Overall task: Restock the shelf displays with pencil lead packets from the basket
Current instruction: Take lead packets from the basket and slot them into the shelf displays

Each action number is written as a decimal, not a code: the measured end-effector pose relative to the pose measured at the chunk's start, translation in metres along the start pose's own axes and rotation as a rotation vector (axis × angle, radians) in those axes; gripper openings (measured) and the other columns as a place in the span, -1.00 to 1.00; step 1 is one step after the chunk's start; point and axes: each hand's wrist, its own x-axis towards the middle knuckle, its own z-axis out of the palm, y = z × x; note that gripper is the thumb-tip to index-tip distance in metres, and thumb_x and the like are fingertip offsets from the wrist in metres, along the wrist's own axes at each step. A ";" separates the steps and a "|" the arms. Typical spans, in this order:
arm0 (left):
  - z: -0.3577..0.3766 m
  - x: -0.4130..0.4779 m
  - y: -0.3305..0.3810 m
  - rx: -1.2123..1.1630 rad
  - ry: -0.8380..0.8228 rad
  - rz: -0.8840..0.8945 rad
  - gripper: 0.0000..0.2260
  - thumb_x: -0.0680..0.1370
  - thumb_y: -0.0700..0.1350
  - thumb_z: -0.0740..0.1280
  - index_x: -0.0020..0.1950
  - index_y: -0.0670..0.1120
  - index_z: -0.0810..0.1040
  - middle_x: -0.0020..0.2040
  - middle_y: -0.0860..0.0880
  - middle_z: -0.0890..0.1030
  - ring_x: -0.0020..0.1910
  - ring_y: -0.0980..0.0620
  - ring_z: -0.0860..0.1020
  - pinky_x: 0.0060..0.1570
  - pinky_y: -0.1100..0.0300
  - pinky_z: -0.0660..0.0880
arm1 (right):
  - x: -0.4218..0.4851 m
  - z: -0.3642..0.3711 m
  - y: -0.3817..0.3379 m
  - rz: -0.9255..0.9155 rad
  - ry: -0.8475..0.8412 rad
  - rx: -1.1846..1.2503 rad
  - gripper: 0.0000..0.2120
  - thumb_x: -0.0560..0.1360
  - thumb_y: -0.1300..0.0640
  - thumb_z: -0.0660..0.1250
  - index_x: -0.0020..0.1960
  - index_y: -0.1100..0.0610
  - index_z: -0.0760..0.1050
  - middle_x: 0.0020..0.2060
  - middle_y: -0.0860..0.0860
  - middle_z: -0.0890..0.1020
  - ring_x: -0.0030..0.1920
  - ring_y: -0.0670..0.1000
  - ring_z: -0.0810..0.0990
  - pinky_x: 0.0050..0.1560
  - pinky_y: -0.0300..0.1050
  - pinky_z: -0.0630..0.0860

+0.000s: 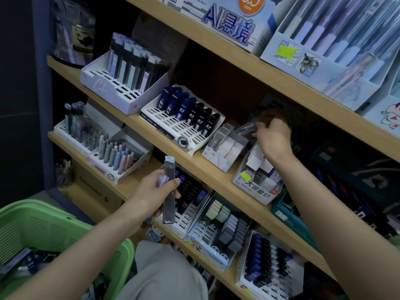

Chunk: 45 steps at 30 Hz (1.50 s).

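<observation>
Pencil lead packets [169,204], long, clear and dark inside, stood upright in the left hand [151,191], whose fingers and thumb were curled round them. Well apart from it, up and to its right, the right hand [273,137] pinched another clear packet [246,127] at its fingertips, tilted just above a white display box [225,150] on the wooden shelf [207,169]. Below and to the left of the left hand sat a green basket [54,221] holding spare packets [26,263].
</observation>
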 end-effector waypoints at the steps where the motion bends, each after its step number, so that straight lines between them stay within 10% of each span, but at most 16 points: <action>1: 0.000 0.001 0.000 -0.003 -0.003 -0.002 -0.89 0.59 -0.09 0.28 0.06 -0.10 0.47 -0.38 0.01 0.63 -0.28 -0.12 0.46 -0.62 0.29 0.27 | 0.001 0.001 0.001 -0.005 0.003 -0.042 -0.80 0.59 0.21 0.21 0.15 0.26 0.50 0.04 0.15 0.60 0.00 0.06 0.58 -0.05 -0.15 0.47; 29: -0.007 0.019 -0.007 -0.035 -0.006 -0.002 -0.91 0.59 -0.10 0.29 0.00 -0.11 0.47 -0.39 0.04 0.63 -0.42 -0.03 0.40 -0.59 0.28 0.27 | 0.023 0.027 0.000 -0.103 -0.205 -0.414 -0.93 0.48 0.15 0.41 -0.04 0.08 0.58 0.05 0.12 0.62 0.05 0.13 0.58 0.08 0.03 0.53; 36: -0.009 0.013 0.000 -0.029 0.006 0.005 -0.88 0.58 -0.07 0.30 0.04 -0.11 0.48 -0.37 0.01 0.64 -0.37 -0.07 0.44 -0.61 0.30 0.29 | 0.008 0.021 -0.011 -0.138 -0.142 -0.527 -0.75 0.58 0.11 0.25 0.24 0.13 0.48 0.14 0.13 0.57 0.12 0.14 0.54 -0.02 -0.09 0.45; 41: -0.009 0.005 0.009 0.008 -0.031 0.109 -0.88 0.53 0.00 0.33 -0.05 -0.03 0.56 -0.33 0.03 0.64 -0.36 0.04 0.51 -0.35 0.19 0.40 | -0.042 0.012 -0.031 -0.316 -0.070 -0.130 -0.83 0.56 0.21 0.24 0.15 0.14 0.45 -0.08 0.04 0.55 -0.14 -0.09 0.49 -0.10 -0.26 0.41; 45: -0.006 -0.003 0.011 0.057 -0.107 0.149 -0.83 0.47 0.10 0.33 -0.04 0.05 0.58 -0.28 0.04 0.66 -0.31 0.12 0.55 -0.20 0.13 0.43 | -0.085 0.008 -0.046 -0.233 -0.370 0.074 -0.91 0.60 0.09 0.22 0.09 0.05 0.42 -0.16 -0.12 0.51 -0.16 -0.15 0.53 -0.19 -0.37 0.45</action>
